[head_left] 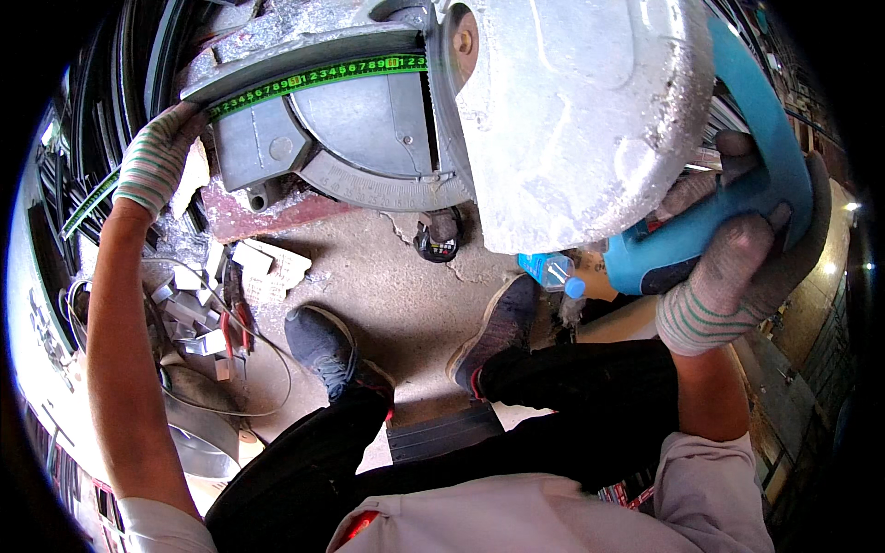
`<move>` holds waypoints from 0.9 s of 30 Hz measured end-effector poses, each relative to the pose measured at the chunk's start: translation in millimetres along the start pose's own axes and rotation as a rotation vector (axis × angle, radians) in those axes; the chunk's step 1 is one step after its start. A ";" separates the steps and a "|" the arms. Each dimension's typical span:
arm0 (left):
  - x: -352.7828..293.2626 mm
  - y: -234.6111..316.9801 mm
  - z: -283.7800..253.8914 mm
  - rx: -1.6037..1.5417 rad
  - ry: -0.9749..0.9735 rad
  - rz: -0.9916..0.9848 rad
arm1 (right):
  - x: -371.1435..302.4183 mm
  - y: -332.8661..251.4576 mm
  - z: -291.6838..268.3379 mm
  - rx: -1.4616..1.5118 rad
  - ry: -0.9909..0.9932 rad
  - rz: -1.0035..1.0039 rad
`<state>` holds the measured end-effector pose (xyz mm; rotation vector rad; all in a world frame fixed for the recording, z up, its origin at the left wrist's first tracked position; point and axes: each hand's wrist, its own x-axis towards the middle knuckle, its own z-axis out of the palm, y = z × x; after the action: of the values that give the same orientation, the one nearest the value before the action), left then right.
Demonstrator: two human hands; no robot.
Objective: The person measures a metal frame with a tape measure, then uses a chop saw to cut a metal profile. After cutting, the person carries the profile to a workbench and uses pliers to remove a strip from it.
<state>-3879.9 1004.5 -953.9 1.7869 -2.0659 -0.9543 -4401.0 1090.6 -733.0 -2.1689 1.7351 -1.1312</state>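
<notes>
A mitre saw (581,120) with a large silvery blade guard fills the upper middle. My right hand (719,286), in a striped knit glove, is wrapped round its blue handle (782,120). Along the grey fence (304,63) runs a green measuring tape (341,71), lying on the saw's metal table (359,115). At the fence's left end is my gloved left hand (152,166), its fingers closed against the edge; what they grip is hidden. Another stretch of green tape shows to the left of that hand. The saw blade's edge is beside the table slot.
Metal offcuts (189,309), red-handled pliers (235,327) and a looped cable lie on the floor at left. Dark long profiles (111,83) stand at far left. A blue-capped bottle (553,273) and a tape measure (436,241) are under the saw, near my shoes (323,346).
</notes>
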 end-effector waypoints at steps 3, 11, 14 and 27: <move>-0.5 -3.9 0.0 -0.051 -0.001 -0.010 | 1.1 -12.5 -2.0 -0.016 -0.040 0.073; 0.6 7.1 -2.5 0.043 -0.026 -0.026 | 4.2 -2.9 -1.3 -0.221 0.067 -0.115; -1.7 -4.1 0.2 -0.006 0.015 -0.017 | 9.9 1.2 -0.7 -0.397 0.150 -0.239; -0.6 22.4 -6.4 -0.025 0.019 -0.034 | 82.6 -25.2 -50.8 0.036 -0.401 0.224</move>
<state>-3893.8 1003.8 -935.1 1.8168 -2.0100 -0.9646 -4408.9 1042.4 -645.5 -1.9493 1.7008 -0.6177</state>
